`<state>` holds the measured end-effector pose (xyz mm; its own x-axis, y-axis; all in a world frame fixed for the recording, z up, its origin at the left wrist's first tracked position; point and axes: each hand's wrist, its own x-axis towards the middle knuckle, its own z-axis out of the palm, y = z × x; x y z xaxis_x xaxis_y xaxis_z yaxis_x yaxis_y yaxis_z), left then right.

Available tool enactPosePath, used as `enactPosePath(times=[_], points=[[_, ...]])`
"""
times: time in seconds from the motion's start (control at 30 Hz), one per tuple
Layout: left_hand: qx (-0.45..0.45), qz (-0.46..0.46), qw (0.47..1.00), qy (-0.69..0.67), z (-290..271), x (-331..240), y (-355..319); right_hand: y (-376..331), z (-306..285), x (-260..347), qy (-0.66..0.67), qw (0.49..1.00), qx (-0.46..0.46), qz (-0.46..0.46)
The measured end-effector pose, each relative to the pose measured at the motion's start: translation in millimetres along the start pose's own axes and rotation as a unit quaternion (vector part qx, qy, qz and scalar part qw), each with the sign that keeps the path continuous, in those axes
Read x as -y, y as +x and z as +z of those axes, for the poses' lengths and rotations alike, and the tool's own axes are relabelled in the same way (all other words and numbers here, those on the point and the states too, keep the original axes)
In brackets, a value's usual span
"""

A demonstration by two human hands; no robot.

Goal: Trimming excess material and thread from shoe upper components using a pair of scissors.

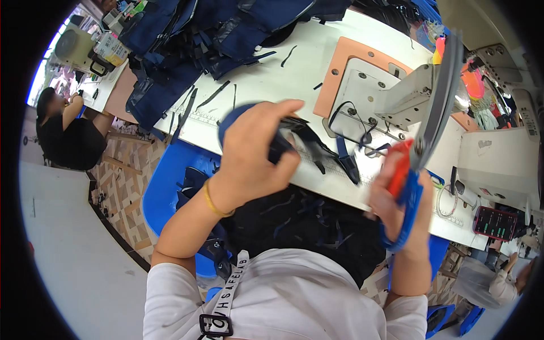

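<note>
My left hand (249, 156), with a yellow band at the wrist, is curled around a navy fabric piece (229, 122) above the table's near edge. Its thumb and index finger stand apart, and part of the cloth is hidden behind the hand. A dark, partly sheer strip (311, 139) trails rightward from there, beside a navy strap end (347, 158) on the table. To the right, my right hand (388, 201) grips large scissors (439, 107) by their red and blue handles, blades pointing up and away. Motion blurs the right hand and scissors.
A heap of navy fabric pieces (226, 34) covers the far left of the white table (272, 73). A sewing machine (408, 96) stands at right, near a phone-like screen (494, 222). A blue bin (161, 190) sits below left. Another person (68, 130) sits far left.
</note>
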<state>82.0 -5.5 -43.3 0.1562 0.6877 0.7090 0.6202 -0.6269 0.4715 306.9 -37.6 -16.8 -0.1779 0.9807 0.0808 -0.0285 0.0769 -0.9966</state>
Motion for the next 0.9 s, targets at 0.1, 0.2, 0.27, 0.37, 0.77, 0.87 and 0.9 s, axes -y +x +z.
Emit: enactPosePath(times=[0.1, 0.2, 0.27, 0.37, 0.77, 0.87, 0.9], points=[[0.088, -0.167, 0.968, -0.167, -27, -7, 12, -1, -51, 6, -0.146, 0.987, 0.060, -0.038], [0.206, -0.270, 0.888, -0.310, -43, -21, 27, 11, -72, -5, -0.162, 0.972, 0.166, 0.042], [0.175, -0.301, 0.857, -0.380, -32, -23, 23, 6, -61, -20, -0.086, 0.968, 0.209, 0.110], [0.175, -0.283, 0.842, -0.424, -24, -32, 27, -25, -64, -78, -0.011, 0.966, 0.221, 0.134], [0.161, -0.282, 0.861, -0.392, -9, -28, 18, -35, -31, -52, -0.005, 0.966, 0.147, 0.213], [0.166, -0.300, 0.851, -0.398, -10, -28, 17, -37, -36, -52, 0.005, 0.959, 0.160, 0.233], [0.165, -0.301, 0.851, -0.398, -11, -28, 17, -38, -37, -52, 0.008, 0.957, 0.165, 0.240]])
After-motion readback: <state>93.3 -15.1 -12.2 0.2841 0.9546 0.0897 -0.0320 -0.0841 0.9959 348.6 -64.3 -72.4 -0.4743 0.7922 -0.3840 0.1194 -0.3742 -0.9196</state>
